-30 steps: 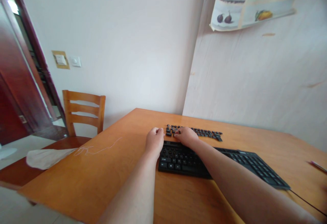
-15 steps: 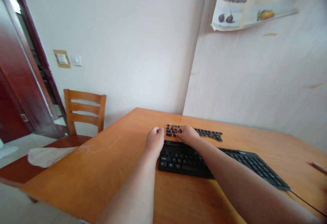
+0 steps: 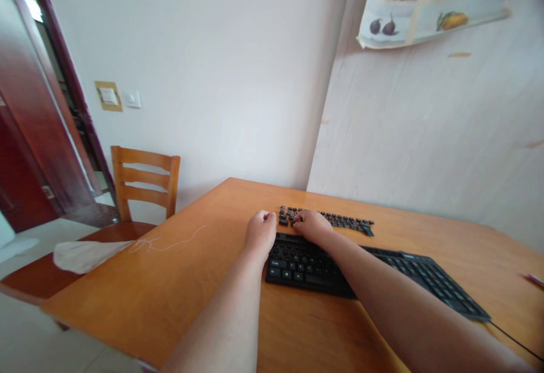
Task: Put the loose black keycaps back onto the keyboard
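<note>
A black keyboard lies on the wooden table, with a row of bare key positions along its far left part. Loose black keycaps are lined up behind it. My left hand is closed in a pinch at the keyboard's far left corner; whatever its fingers hold is hidden. Over the keyboard's far edge, near the loose keycaps, my right hand is closed too. A thin, light-coloured tool shows at its fingertips, too small to name more exactly. My right forearm covers the keyboard's middle.
A wooden chair stands left of the table. A white bag with pale string hangs over the table's left edge. A cable runs from the keyboard's right end, and a pen-like object lies at far right.
The whole view has shifted slightly, so everything sits a little further right. The thin tool at my right hand shows less than before. Both hands stay closed in nearly the same places.
</note>
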A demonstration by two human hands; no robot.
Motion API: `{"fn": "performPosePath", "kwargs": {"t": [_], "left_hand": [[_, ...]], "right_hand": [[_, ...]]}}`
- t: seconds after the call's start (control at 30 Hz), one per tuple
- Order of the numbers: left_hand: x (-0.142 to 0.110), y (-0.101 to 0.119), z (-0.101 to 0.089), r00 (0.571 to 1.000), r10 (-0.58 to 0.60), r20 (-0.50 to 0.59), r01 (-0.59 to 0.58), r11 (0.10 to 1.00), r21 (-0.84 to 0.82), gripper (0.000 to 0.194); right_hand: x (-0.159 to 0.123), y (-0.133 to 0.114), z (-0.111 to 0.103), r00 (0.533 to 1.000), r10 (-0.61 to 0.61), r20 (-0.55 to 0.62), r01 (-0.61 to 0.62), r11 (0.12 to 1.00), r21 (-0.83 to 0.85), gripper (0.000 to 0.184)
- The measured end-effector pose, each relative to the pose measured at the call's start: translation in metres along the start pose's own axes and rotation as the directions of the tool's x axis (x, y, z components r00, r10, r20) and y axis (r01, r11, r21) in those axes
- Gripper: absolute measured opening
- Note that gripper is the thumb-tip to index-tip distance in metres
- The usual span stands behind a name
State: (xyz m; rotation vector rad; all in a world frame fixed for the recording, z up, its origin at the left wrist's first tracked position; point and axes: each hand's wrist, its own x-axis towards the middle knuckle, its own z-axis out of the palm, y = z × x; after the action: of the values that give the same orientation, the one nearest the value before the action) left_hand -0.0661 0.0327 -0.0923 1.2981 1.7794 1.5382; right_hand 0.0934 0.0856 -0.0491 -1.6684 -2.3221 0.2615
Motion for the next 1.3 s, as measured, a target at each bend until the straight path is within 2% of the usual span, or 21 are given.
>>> {"fn": "performPosePath", "kwargs": {"t": [0.23, 0.4, 0.53, 0.63, 0.77, 0.87, 1.0, 1.13, 1.3], "left_hand": [[0.0, 0.003, 0.0, 1.0, -0.003, -0.018, 0.004, 1.0, 0.023, 0.027], [-0.004, 0.009, -0.002, 1.0, -0.003, -0.031, 0.004, 0.999, 0.037, 0.026], [-0.004, 0.01, -0.003, 1.0, 0.01, -0.026, -0.009, 0.999, 0.043, 0.025], [-0.004, 0.008, -0.003, 1.0, 0.021, -0.023, -0.02, 0.999, 0.032, 0.026], [-0.004, 0.007, -0.003, 0.999, 0.042, -0.003, -0.042, 0.999, 0.021, 0.028], [-0.004, 0.006, -0.003, 0.999, 0.045, 0.013, -0.046, 0.999, 0.011, 0.028], [-0.004, 0.006, -0.003, 0.999, 0.049, 0.015, -0.05, 0.999, 0.013, 0.028], [-0.005, 0.008, -0.003, 0.999, 0.04, 0.023, -0.04, 0.999, 0.009, 0.028], [-0.007, 0.011, -0.003, 0.999, 0.028, 0.02, -0.028, 1.0, -0.003, 0.027]], "right_hand": [[-0.004, -0.002, -0.01, 0.998, 0.005, -0.064, 0.0, 0.997, 0.079, 0.02], [-0.014, -0.001, -0.032, 0.994, 0.009, -0.109, 0.013, 0.98, 0.2, 0.034], [-0.03, 0.001, -0.054, 0.99, -0.015, -0.138, 0.072, 0.903, 0.423, 0.042], [-0.046, 0.002, -0.066, 0.979, -0.035, -0.203, 0.127, 0.879, 0.46, 0.047], [-0.067, 0.002, -0.068, 0.994, -0.067, -0.086, 0.106, 0.785, 0.611, 0.048], [-0.078, 0.002, -0.066, 0.993, -0.113, 0.022, 0.068, 0.733, 0.676, 0.041], [-0.087, -0.001, -0.067, 0.973, -0.195, 0.126, 0.066, 0.751, 0.657, 0.018], [-0.092, -0.006, -0.066, 0.947, -0.248, 0.206, 0.053, 0.749, 0.661, 0.018], [-0.094, -0.01, -0.061, 0.919, -0.279, 0.279, 0.056, 0.792, 0.608, 0.017]]}}
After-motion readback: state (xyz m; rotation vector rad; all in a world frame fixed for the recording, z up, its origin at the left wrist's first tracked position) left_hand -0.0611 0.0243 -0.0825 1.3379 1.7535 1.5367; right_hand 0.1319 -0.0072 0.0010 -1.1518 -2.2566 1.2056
